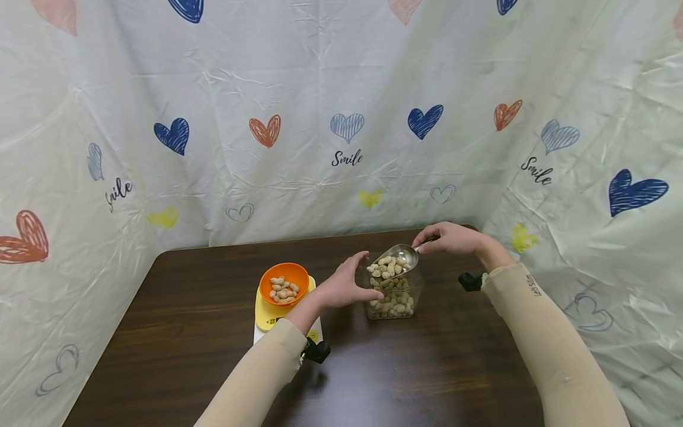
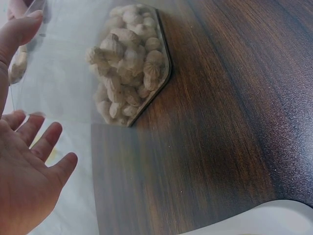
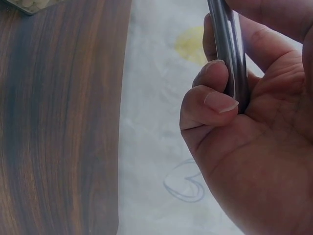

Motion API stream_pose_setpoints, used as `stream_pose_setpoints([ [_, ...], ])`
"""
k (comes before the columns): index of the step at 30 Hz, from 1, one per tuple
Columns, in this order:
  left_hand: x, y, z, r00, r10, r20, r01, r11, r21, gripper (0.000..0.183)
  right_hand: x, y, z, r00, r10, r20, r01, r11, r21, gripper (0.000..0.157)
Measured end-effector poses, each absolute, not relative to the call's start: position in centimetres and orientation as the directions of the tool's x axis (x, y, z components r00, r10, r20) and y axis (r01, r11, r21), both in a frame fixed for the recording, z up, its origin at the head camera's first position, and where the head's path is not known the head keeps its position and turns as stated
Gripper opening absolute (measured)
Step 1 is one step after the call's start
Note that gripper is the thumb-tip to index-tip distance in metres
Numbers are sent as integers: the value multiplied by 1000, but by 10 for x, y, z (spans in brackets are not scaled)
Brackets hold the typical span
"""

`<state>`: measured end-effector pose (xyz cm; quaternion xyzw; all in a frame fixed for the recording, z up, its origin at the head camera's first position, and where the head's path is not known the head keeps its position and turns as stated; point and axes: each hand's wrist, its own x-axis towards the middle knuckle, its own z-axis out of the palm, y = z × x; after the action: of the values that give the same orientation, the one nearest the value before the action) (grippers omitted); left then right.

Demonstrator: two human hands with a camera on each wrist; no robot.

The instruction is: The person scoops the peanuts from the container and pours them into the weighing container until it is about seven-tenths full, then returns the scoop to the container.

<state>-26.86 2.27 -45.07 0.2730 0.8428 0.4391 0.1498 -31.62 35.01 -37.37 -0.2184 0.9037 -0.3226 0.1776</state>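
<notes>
A clear plastic container point(image 1: 393, 308) of unshelled peanuts point(image 2: 129, 63) stands on the table. My left hand point(image 1: 344, 286) is at its left side, thumb towards the near wall and fingers spread towards the back; whether they press the plastic is hard to tell. My right hand point(image 1: 453, 238) grips the handle point(image 3: 230, 49) of a metal scoop point(image 1: 409, 255), fingers curled round it. The scoop, loaded with peanuts, tilts down to the left at the container's top. To the left, an orange bowl point(image 1: 265, 283) holds several peanuts on a yellow-and-white kitchen scale point(image 1: 262, 314).
The dark wooden table point(image 1: 176, 332) reaches back to a white curtain point(image 1: 299, 196) printed with hearts. That curtain also hangs along both sides. The scale lies close to my left forearm.
</notes>
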Motion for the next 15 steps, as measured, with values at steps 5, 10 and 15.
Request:
stream_pose_setpoints([
  [5,-269,23,-451,-803,596,-20,324,464,825,104,-315,353,-370,-852,-491,-182,-264,704,-659,27],
  [10,-269,22,-451,-798,602,-18,327,459,826,106,-312,358,-367,-858,-484,-171,-269,707,-654,28],
  [15,-270,21,-452,-798,602,-13,331,457,825,108,-308,360,-364,-860,-485,-158,-279,708,-648,28],
])
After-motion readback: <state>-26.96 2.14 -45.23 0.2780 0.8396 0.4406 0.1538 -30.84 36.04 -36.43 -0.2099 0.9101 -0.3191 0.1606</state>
